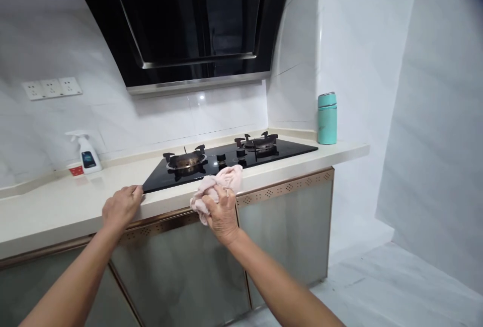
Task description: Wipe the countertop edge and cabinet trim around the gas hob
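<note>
A crumpled pale pink cloth (209, 191) is bunched in my right hand (222, 214), held against the front edge of the counter just before the gas hob. One end of the cloth sticks up near the hob's front edge. My left hand (123, 207) rests on the counter's front edge beside the hob's near left corner, holding nothing that I can see; its fingers are partly hidden. The black glass gas hob (241, 156) has two burners, a left burner (186, 161) and a right burner (260, 143). Between them sit two black knobs.
A black range hood (188, 20) hangs over the hob. On the pale counter (49, 206) stand a white spray bottle (88, 153) and a small red-and-white container (76, 170) at left, and a turquoise flask (327, 119) at right. Cabinet doors (181, 271) are below.
</note>
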`<state>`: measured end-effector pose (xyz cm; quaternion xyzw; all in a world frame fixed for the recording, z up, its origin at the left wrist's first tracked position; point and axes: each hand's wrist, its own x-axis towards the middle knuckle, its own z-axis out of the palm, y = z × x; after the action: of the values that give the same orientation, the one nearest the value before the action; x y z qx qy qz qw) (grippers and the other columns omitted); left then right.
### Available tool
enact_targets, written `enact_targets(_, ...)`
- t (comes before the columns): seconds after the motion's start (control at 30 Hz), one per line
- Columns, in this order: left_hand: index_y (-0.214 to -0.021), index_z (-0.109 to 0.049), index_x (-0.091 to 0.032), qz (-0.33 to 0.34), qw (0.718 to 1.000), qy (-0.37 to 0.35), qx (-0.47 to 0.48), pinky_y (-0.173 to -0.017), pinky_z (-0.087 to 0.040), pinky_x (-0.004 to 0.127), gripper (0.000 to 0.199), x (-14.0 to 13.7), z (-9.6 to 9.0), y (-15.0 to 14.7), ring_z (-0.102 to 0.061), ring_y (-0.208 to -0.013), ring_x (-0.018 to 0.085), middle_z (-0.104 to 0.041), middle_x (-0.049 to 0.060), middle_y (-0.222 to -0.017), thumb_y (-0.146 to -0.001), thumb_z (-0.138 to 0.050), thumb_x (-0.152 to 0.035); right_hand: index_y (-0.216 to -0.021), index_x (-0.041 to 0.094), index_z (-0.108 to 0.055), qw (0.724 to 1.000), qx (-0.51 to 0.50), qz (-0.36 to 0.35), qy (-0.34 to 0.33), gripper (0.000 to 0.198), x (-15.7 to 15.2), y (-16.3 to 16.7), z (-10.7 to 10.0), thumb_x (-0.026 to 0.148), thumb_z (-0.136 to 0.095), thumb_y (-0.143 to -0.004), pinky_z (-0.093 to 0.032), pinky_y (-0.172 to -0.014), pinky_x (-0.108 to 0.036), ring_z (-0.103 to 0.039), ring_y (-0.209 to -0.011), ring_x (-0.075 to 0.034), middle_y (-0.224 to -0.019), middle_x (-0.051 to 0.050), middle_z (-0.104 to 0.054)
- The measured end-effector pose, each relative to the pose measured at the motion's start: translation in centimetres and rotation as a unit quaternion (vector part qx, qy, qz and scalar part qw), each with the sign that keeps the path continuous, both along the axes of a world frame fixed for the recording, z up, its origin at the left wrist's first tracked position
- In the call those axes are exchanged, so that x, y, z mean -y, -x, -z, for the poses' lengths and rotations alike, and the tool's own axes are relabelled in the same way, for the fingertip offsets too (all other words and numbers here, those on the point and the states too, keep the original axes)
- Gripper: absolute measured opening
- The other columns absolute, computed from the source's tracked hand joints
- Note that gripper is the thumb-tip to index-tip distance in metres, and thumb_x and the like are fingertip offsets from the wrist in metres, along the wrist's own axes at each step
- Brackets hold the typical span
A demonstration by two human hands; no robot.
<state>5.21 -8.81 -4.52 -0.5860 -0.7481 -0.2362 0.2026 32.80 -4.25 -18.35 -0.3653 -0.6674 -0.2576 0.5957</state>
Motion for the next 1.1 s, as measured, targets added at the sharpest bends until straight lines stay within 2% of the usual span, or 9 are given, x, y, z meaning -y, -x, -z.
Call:
enact_targets(0.13, -0.12, -0.07, -0.02, 0.05, 0.997, -0.063, -0.017, -0.1, -0.045, 0.044, 0.045, 1.0, 2.3, -1.4, -0.061, -0.122, 0.031, -0.071, 0.013, -0.129, -0.097, -0.036, -0.039, -0.13, 0.031, -0.06, 0.995, 0.075, -0.062, -0.023, 0.045, -0.3, -3.7, -2.5, 0.033, -0.07, -0.086, -0.045, -0.101, -0.048, -0.047, -0.122, -0.03, -0.143, -0.01, -0.045)
enact_targets(0.3, -0.121, -0.067, -0.021, 0.174, 0.97, -0.163, -0.037, -0.104, -0.039, 0.045, 0.039, 1.2, 5.9, -5.0, -0.06, -0.123, 0.028, -0.071, 0.011, -0.128, -0.099, -0.039, -0.038, -0.148, 0.021, -0.045, 0.981, -0.023, 0.081, 0.173, 0.075, -2.2, -14.4, -6.3, 0.049, -0.069, -0.083, -0.045, -0.095, -0.053, -0.049, -0.121, -0.038, -0.136, -0.019, -0.052)
enact_targets(0.43, -0.125, -0.066, -0.023, 0.192, 0.96, -0.202, -0.032, -0.107, -0.032, 0.049, 0.04, 0.6, 7.3, -7.6, -0.061, -0.117, 0.03, -0.073, 0.012, -0.123, -0.099, -0.044, -0.043, -0.132, 0.02, -0.059, 0.974, 0.036, 0.088, 0.205, 0.053, -2.5, -17.9, -7.5, 0.048, -0.06, -0.087, -0.043, -0.092, -0.046, -0.054, -0.106, -0.033, -0.114, -0.014, -0.063)
enact_targets(0.53, -0.134, -0.06, -0.021, 0.176, 0.958, -0.225, -0.004, -0.107, -0.031, 0.051, 0.049, 0.1, 7.7, -8.4, -0.062, -0.115, 0.031, -0.073, 0.013, -0.118, -0.098, -0.045, -0.05, -0.121, 0.019, -0.065, 0.979, 0.068, 0.071, 0.176, 0.041, -1.8, -14.7, -7.4, 0.041, -0.058, -0.087, -0.041, -0.09, -0.045, -0.051, -0.105, -0.032, -0.114, -0.015, -0.061)
enact_targets(0.63, -0.147, -0.048, -0.018, 0.188, 0.956, -0.226, 0.021, -0.108, -0.03, 0.052, 0.065, -0.2, 8.0, -8.4, -0.062, -0.115, 0.032, -0.072, 0.014, -0.12, -0.096, -0.048, -0.059, -0.123, 0.023, -0.067, 0.977, 0.078, 0.045, 0.195, 0.043, -0.4, -7.6, -7.4, 0.043, -0.063, -0.086, -0.04, -0.09, -0.05, -0.046, -0.107, -0.036, -0.119, -0.017, -0.058)
enact_targets(0.83, -0.16, -0.024, -0.025, 0.297, 0.933, -0.201, -0.034, -0.113, -0.036, 0.051, 0.099, 0.2, 7.3, -4.1, -0.043, -0.144, 0.034, -0.044, 0.017, -0.158, -0.082, -0.064, -0.072, -0.14, 0.032, -0.058, 0.955, 0.138, -0.128, 0.229, 0.054, 2.1, 5.1, -8.4, 0.051, -0.061, -0.09, -0.034, -0.103, -0.057, -0.042, -0.12, -0.037, -0.135, -0.013, -0.053)
enact_targets(0.97, -0.16, -0.027, -0.029, 0.293, 0.936, -0.169, -0.095, -0.119, -0.034, 0.054, 0.112, 1.8, 5.4, -1.7, -0.029, -0.153, 0.039, -0.032, 0.018, -0.165, -0.069, -0.08, -0.068, -0.153, 0.032, -0.04, 0.893, 0.123, -0.336, 0.273, 0.058, 2.4, 4.2, -9.7, 0.054, -0.043, -0.1, -0.033, -0.113, -0.053, -0.041, -0.135, -0.03, -0.15, -0.009, -0.048)
enact_targets(1.03, -0.159, -0.03, -0.029, 0.292, 0.936, -0.141, -0.14, -0.12, -0.031, 0.055, 0.108, 2.4, 4.5, -2.9, -0.025, -0.155, 0.04, -0.031, 0.018, -0.166, -0.07, -0.084, -0.06, -0.157, 0.026, -0.032, 0.849, 0.109, -0.417, 0.305, 0.062, 2.1, 2.1, -9.9, 0.053, -0.04, -0.102, -0.036, -0.113, -0.049, -0.044, -0.137, -0.027, -0.154, -0.012, -0.045)
enact_targets(1.1, -0.159, -0.032, -0.028, 0.298, 0.929, -0.129, -0.175, -0.121, -0.029, 0.055, 0.102, 2.4, 3.8, -5.6, -0.022, -0.156, 0.04, -0.029, 0.018, -0.167, -0.074, -0.084, -0.049, -0.155, 0.021, -0.034, 0.838, 0.122, -0.437, 0.302, 0.062, 1.9, 0.4, -9.9, 0.046, -0.045, -0.1, -0.036, -0.115, -0.047, -0.046, -0.137, -0.025, -0.153, -0.014, -0.046)
